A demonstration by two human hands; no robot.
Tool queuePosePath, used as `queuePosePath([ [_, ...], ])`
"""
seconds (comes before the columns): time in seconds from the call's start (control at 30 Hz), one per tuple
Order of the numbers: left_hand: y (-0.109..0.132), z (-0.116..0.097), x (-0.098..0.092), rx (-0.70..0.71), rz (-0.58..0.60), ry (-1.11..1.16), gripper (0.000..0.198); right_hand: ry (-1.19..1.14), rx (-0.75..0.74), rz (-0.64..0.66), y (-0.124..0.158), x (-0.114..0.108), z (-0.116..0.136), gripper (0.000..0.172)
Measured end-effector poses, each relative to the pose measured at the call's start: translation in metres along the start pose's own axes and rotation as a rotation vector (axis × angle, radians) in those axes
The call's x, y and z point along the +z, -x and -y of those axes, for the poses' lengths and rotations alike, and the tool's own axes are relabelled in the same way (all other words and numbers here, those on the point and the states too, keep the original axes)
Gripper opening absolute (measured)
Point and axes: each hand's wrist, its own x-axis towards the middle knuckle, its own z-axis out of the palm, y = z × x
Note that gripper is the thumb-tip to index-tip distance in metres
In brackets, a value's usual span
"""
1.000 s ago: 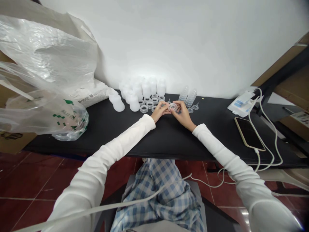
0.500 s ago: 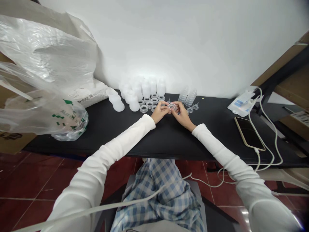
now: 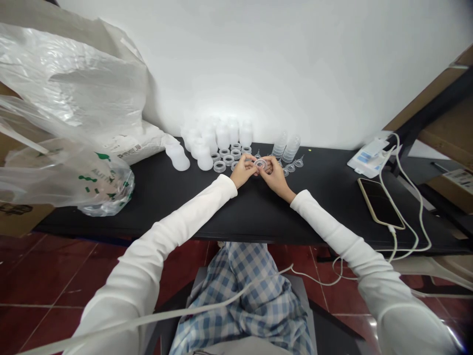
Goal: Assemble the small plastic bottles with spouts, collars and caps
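A translucent bottle collar ring [image 3: 260, 162] is held above the table between my two hands. My left hand [image 3: 243, 171] pinches its left side with the fingers closed. Gripping the opposite side is my right hand [image 3: 275, 178], thumb at the ring's near edge. Whether a teat sits inside the ring is too small to tell. Several more collar rings [image 3: 219, 166] lie just left of my left hand. Clear teats with thin stems [image 3: 298, 162] lie to the right of my right hand, in front of stacked clear domed caps [image 3: 292, 148].
Frosted white bottles [image 3: 233, 132] stand grouped against the wall, with one curved bottle [image 3: 178, 157] at their left. Large plastic bags [image 3: 107, 182] fill the table's left end. A phone [image 3: 380, 203] on a white cable [image 3: 414, 197] and a white power strip [image 3: 369, 158] are at right.
Both hands have shifted very slightly left with the collar ring between them. The fingers of my right hand have changed position a little on it.
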Motion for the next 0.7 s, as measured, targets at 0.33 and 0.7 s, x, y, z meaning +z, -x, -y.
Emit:
queuePosePath([
  [0.33,-0.002,0.003,-0.004,0.059,0.008,-0.082,0.032,-0.151,0.118,0.012,-0.001,-0.002,0.005,0.05],
  [0.7,-0.003,0.004,-0.005,0.03,0.02,-0.014,0.036,0.164,-0.121,0.098,-0.003,-0.01,0.009,0.041],
])
